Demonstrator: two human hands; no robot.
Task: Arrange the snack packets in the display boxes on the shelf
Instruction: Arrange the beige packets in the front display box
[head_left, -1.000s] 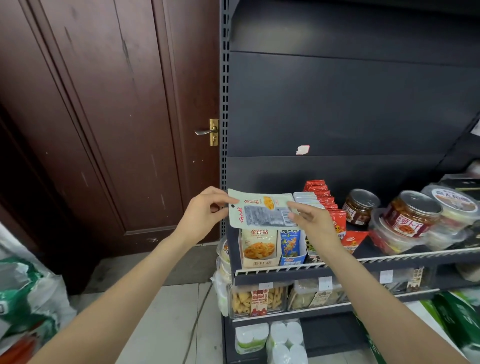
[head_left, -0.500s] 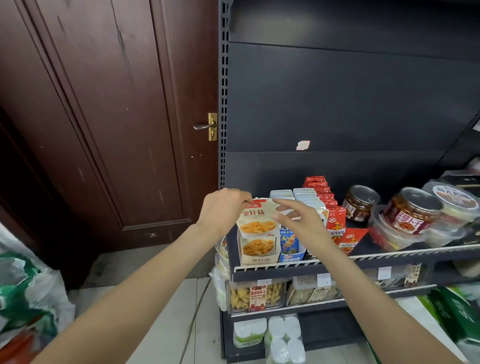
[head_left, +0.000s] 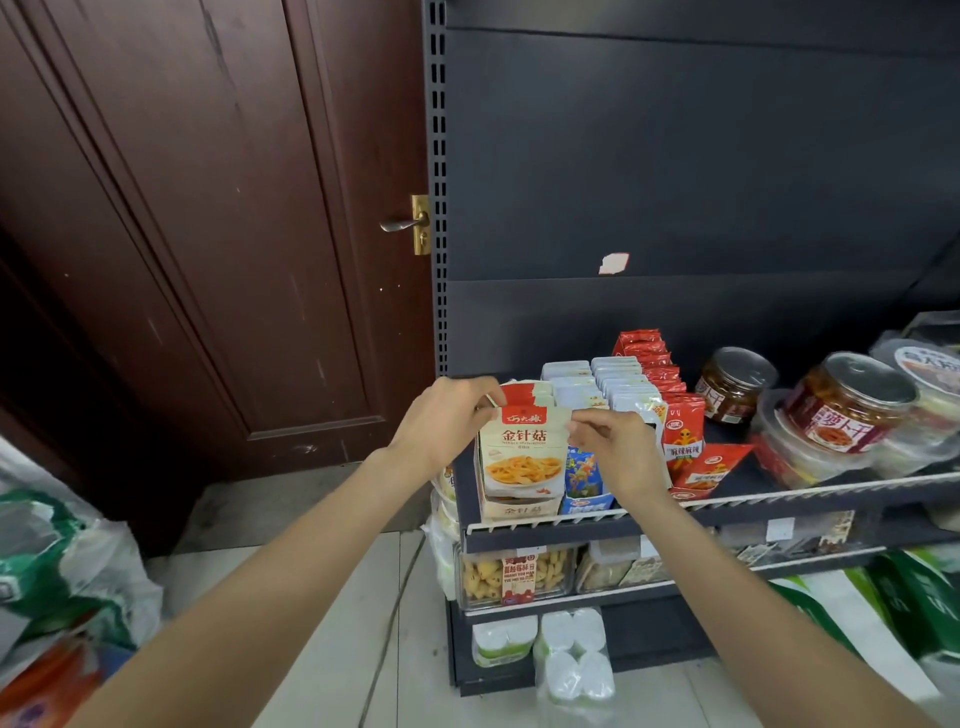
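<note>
head view: hands (head_left: 524, 434) pinch packet (head_left: 523, 452).

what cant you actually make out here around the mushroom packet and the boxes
- Head view: the left hand covers the mushroom packet's top left corner.
- The right hand hides most of the blue display box.
- How many packets stand behind the front one: hidden by it.
- Price tags: too small.

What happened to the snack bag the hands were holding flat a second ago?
Both hands, left and right, turned the cream and red mushroom snack packet upright, picture forward, and lowered it into the front of the leftmost cardboard display box. They still pinch its top corners. The blue packets, red packets and brown glass jars stayed put.
</note>
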